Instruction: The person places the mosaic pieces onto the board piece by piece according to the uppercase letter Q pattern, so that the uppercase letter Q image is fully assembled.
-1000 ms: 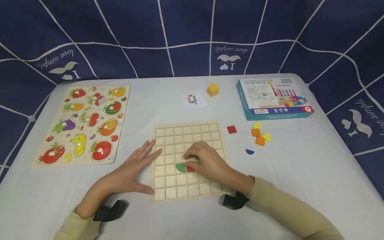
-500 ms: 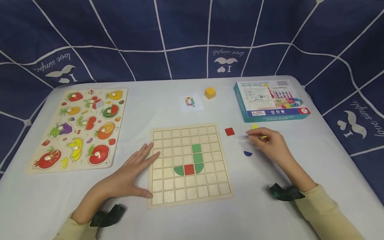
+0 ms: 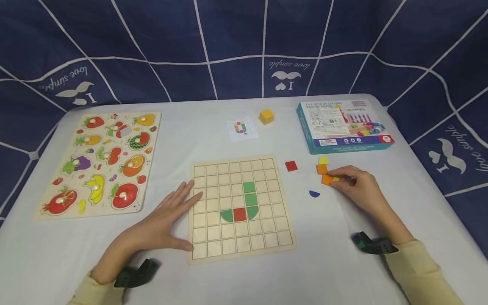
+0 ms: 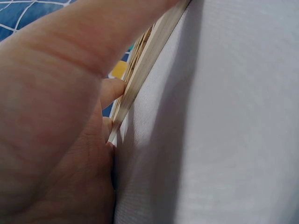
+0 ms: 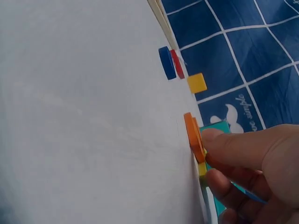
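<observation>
L hand [image 3: 162, 224] lies at L edge of the wooden grid board [image 3: 228, 231], ctr of frame, fingers and thumb spread: thumb tip by board's lower L corner, fingertips on the edge above. R hand [image 3: 360, 186] is R of ctr, thumb + index curled in at a yellow wedge [image 3: 336, 179] just beside the lower orange square [image 3: 326, 180]; can't tell if it's pinching it. R wrist view: thumb tip right by the orange pcs.

Upper orange square [image 3: 322, 169] sits just above, w/ another yellow wedge [image 3: 323, 160] just past it. Blue half-disc [image 3: 314, 194] is lower L of these, loose red square [image 3: 291, 166] btwn them & board.

On board: two green squares [image 3: 250, 192] stacked in a col., green quarter-round [image 3: 252, 212] under, then red tile [image 3: 239, 214] to its L, then 2nd green quarter-round [image 3: 226, 216].

Upper ctr: pattern card [image 3: 242, 128], yellow cube [image 3: 267, 117] near it. Upper R: teal-sided box [image 3: 345, 127]. Upper L: fruit puzzle [image 3: 101, 165]. Dk blue cloth w/ white lines [image 3: 236, 38] behind.
</observation>
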Motion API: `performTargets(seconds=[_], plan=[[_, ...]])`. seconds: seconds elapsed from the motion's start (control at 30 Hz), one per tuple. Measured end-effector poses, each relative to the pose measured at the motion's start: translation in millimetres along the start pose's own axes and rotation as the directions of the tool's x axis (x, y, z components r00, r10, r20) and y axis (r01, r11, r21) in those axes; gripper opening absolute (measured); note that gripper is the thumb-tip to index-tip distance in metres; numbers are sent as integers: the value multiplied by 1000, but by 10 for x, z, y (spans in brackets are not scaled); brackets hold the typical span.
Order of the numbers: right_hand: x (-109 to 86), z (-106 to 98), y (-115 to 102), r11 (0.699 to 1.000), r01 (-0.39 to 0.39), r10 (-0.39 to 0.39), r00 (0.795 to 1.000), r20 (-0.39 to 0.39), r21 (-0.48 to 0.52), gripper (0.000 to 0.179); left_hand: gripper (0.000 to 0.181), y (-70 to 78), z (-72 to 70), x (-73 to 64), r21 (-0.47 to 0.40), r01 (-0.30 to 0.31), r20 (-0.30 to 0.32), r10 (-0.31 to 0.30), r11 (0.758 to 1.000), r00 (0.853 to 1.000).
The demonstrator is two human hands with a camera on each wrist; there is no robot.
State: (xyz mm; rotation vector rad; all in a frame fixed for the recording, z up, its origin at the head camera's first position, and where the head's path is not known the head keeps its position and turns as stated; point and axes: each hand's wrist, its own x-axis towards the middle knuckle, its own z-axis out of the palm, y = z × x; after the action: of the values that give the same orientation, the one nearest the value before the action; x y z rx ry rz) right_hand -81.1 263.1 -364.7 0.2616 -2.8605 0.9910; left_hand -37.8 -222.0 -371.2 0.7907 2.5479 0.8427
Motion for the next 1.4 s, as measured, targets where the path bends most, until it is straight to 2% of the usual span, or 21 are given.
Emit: performTargets(seconds=[0.3, 0.53, 0.8, 1.1, 1.3, 1.4], plan=[[19, 74, -28, 998, 18, -20, 999, -25, -57, 29, 117, -20, -12, -1, 8, -13, -5, 13, 1000, 1000], [27, 110, -68, 996, 35, -35, 999, 5, -76, 29, 117, -19, -16, -9, 11, -15, -11, 15, 1000, 1000], [42, 135, -127, 995, 78, -75, 995, 60, -66, 28, 117, -15, -26, -10, 22, -15, -16, 15, 1000, 1000], [46, 163, -174, 996, 82, -81, 996, 32, -33, 27, 117, -14, -27, -18, 17, -15, -17, 15, 1000, 1000], [88, 207, -313, 996, 87, -87, 996, 31, -2, 25, 117, -12, -13, -6, 14, -14, -9, 14, 1000, 1000], [134, 258, -416, 992, 124, -124, 992, 22, 21, 26, 117, -13, -6, 3, 14, -20, -6, 20, 1000, 1000]])
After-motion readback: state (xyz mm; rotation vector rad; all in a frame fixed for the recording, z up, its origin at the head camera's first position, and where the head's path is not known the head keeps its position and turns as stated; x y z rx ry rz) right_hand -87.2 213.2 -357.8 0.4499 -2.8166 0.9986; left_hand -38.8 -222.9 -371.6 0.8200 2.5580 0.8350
